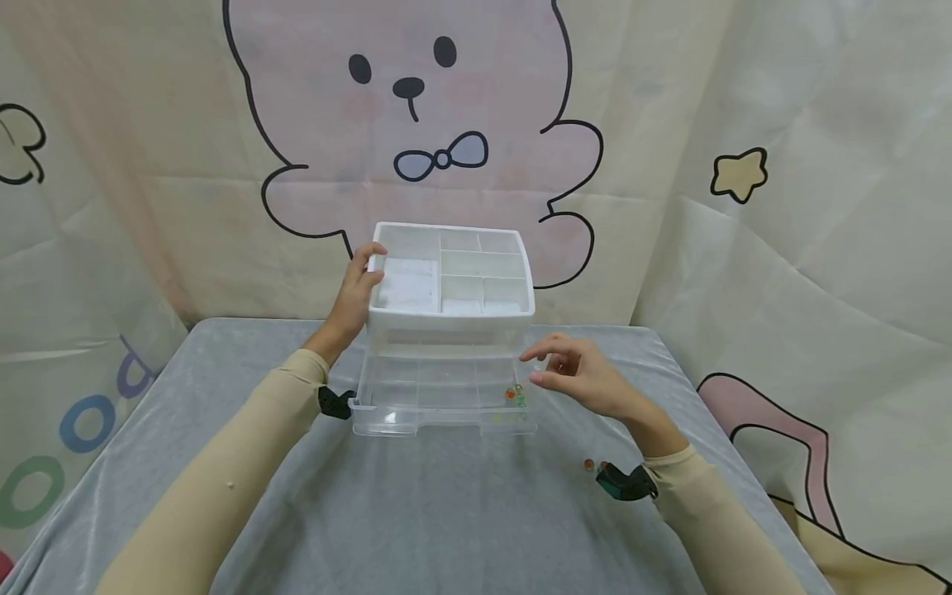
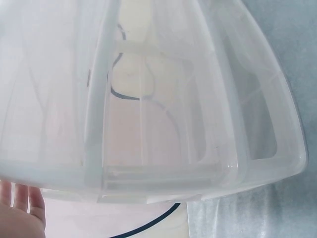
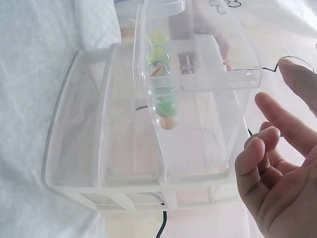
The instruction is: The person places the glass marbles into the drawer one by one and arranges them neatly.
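Note:
A small plastic storage box (image 1: 451, 316) with clear drawers stands on the table, its top divided into white compartments. My left hand (image 1: 360, 285) grips the box's upper left side, fingertips over the rim. One clear drawer (image 1: 387, 421) is pulled out toward me. Several marbles (image 3: 166, 105), green, yellowish and orange, lie in a row along one end of this drawer. To the right of the drawer, my right hand (image 1: 583, 373) hovers with thumb and index finger apart and the other fingers bent, holding nothing.
Two orange-brown marbles (image 1: 589, 464) lie on the grey table cloth (image 1: 446, 512) beside the right wrist camera (image 1: 626, 483). Behind the table hangs a pale curtain (image 1: 654, 99) printed with a bear; similar cloth walls stand on both sides.

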Available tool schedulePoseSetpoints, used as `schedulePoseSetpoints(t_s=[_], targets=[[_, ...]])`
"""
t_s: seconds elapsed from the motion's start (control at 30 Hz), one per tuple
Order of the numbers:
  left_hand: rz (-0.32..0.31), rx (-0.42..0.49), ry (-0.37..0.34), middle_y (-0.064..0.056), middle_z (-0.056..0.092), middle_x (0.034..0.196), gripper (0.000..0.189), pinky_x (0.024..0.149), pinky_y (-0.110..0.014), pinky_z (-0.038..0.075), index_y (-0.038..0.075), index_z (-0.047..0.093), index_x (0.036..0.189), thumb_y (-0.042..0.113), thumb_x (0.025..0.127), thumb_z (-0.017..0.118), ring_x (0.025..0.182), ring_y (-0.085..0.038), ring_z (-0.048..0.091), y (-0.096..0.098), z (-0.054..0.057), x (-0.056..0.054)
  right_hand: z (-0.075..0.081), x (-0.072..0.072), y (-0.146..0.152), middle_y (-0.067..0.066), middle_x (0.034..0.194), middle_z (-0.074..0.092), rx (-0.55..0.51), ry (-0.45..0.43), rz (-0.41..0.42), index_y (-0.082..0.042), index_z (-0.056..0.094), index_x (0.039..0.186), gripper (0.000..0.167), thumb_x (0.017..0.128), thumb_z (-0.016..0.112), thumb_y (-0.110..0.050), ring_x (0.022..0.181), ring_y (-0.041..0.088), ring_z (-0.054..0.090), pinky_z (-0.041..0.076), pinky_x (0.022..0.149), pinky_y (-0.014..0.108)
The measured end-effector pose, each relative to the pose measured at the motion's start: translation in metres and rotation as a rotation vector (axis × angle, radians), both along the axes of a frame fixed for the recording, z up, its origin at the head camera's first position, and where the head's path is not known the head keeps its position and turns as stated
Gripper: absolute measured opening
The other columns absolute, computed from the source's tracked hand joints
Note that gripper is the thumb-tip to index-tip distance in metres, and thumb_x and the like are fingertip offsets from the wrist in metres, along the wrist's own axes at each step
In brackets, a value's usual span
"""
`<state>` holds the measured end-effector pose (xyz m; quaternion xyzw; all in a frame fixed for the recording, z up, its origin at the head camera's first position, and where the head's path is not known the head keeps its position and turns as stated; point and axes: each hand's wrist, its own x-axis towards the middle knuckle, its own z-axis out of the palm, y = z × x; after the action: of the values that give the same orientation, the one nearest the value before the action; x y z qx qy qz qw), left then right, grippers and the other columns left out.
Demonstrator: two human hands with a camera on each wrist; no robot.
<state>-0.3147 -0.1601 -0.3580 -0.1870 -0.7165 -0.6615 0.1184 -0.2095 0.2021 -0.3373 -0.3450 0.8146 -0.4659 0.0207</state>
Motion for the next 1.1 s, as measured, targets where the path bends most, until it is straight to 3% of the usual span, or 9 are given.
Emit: schedulePoseSetpoints(t_s=[0.17,0.37,0.6,1.1], targets=[[0.000,-0.001,-0.002,-0.018,0.024,0.153,0.036,0.099,-0.042,0.029,0.003,0.031,0.140,0.008,0.104,0.028,0.123,-0.036,0.036,0.000,0.002,0.001,0.000,0.001,0.008,0.004,0.102,0.062,-0.004,-0.007,-0.022,-0.004,0.070,0.116,0.021,0.095,0.065,-0.006,0.060,0.012,0.050,0.042,0.055,0.025],[-0.007,-0.005,0.007,-0.018,0.020,0.160,0.036,0.109,-0.051,0.023,0.001,0.031,0.140,0.007,0.104,0.029,0.134,-0.040,0.030,0.000,0.002,0.002,-0.003,0.000,0.019,0.000,0.100,0.064,-0.033,0.000,-0.008,0.003,0.068,0.117,0.022,0.097,0.063,-0.003,0.062,0.012,0.053,0.046,0.057,0.026],[-0.006,-0.004,0.002,-0.017,0.022,0.157,0.038,0.105,-0.050,0.025,0.002,0.030,0.141,0.008,0.104,0.028,0.130,-0.040,0.032,0.001,0.002,0.001,-0.009,0.001,0.032,-0.010,0.099,0.066,-0.033,-0.008,-0.035,-0.001,0.069,0.116,0.020,0.097,0.061,-0.002,0.063,0.009,0.054,0.048,0.058,0.026],[-0.008,0.003,0.009,-0.018,0.022,0.160,0.037,0.110,-0.054,0.023,0.001,0.032,0.140,0.007,0.104,0.029,0.134,-0.041,0.032,0.000,0.000,0.001,-0.031,0.006,0.058,-0.009,0.093,0.067,0.000,-0.037,-0.062,0.001,0.069,0.116,0.021,0.098,0.060,-0.002,0.063,0.016,0.054,0.049,0.060,0.027]])
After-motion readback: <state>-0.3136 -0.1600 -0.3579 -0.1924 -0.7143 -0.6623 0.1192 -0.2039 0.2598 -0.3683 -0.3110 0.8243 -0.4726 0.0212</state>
